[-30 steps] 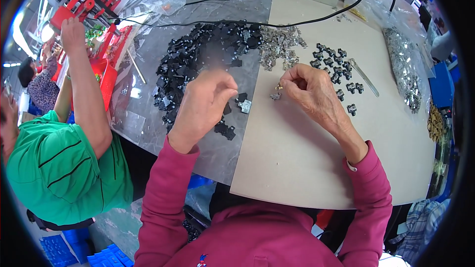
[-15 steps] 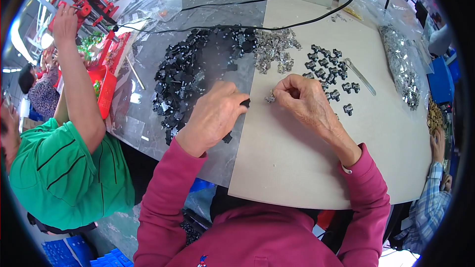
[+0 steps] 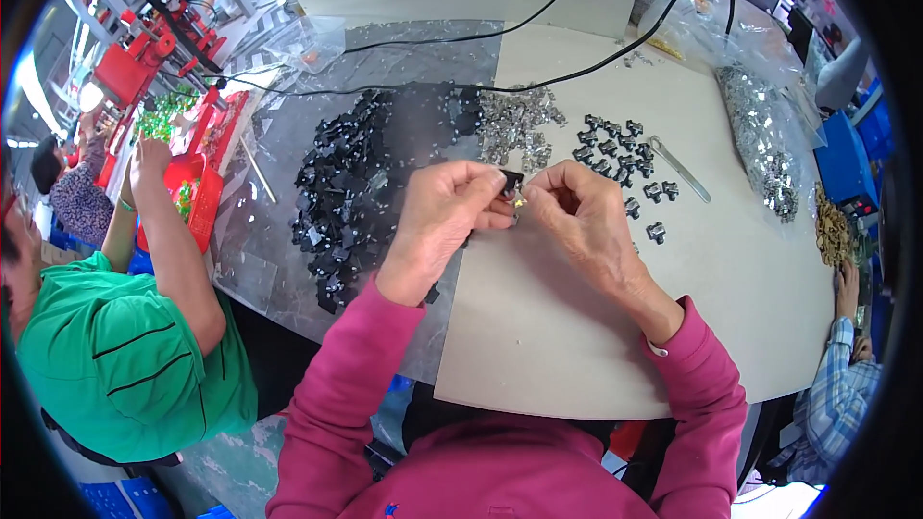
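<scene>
Hands meet over the middle of a pale grey board (image 3: 577, 346): the left hand (image 3: 444, 216) pinches a small black plastic part (image 3: 511, 181) between thumb and fingertips, and the right hand (image 3: 575, 211), fingers curled closed, presses a tiny brass-coloured piece (image 3: 519, 201) against it. The part sits just above the board's near-left area, held between the two hands. Far left of them spreads one large heap of matte black blocky parts (image 3: 351, 183), too many to count, on clear crinkled plastic sheet (image 3: 269, 259). Just beyond the hands lies one smaller heap of shiny silvery metal pieces (image 3: 514, 125). To the far right, roughly a dozen assembled black pieces (image 3: 620, 149) lie scattered in loose rows, with one slim metal tool (image 3: 681, 169) beside them. Further right, a long bag of glittering metal bits (image 3: 764, 135) curves along the board's edge. At the left, a person in a green shirt (image 3: 115, 356) reaches toward a red tray (image 3: 197, 197).
</scene>
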A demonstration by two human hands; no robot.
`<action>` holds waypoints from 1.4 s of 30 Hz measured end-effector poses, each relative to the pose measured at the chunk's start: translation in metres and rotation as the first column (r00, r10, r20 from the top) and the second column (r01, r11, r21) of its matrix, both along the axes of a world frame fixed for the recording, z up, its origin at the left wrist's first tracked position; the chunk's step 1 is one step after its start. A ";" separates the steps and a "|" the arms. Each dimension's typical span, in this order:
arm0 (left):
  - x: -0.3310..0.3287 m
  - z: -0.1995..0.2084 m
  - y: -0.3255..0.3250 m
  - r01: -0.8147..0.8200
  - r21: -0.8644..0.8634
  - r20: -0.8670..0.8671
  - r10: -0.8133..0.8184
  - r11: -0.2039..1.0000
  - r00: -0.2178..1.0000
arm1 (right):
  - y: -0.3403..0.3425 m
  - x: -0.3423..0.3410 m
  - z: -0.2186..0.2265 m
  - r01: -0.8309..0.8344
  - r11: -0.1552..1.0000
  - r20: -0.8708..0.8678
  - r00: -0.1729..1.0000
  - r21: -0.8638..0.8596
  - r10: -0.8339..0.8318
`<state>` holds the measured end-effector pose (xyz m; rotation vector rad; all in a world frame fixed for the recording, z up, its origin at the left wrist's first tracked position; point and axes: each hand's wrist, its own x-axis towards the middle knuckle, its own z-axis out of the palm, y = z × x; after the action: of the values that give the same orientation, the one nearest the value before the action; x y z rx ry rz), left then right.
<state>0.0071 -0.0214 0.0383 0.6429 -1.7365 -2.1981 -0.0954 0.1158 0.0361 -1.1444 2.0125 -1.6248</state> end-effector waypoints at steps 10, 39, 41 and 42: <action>-0.007 -0.015 0.002 0.104 0.164 -0.191 -0.072 0.981 0.979 | -0.006 -0.016 -0.018 0.027 0.989 -0.634 0.765 -0.148 -0.116; -0.006 -0.024 -0.002 0.209 0.217 -0.137 -0.182 0.954 0.974 | -0.005 -0.012 -0.024 0.069 0.991 -0.614 0.780 -0.112 -0.124; -0.006 -0.023 -0.002 0.212 0.216 -0.134 -0.186 0.953 0.973 | -0.005 -0.012 -0.023 0.075 0.992 -0.606 0.786 -0.106 -0.124; -0.006 -0.023 -0.002 0.207 0.218 -0.130 -0.182 0.954 0.975 | -0.005 -0.012 -0.024 0.078 0.992 -0.603 0.788 -0.103 -0.124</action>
<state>0.0012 -0.0234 0.0148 0.4051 -1.5633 -2.5451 -0.1072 0.1111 0.0124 -1.8027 2.4419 -1.5073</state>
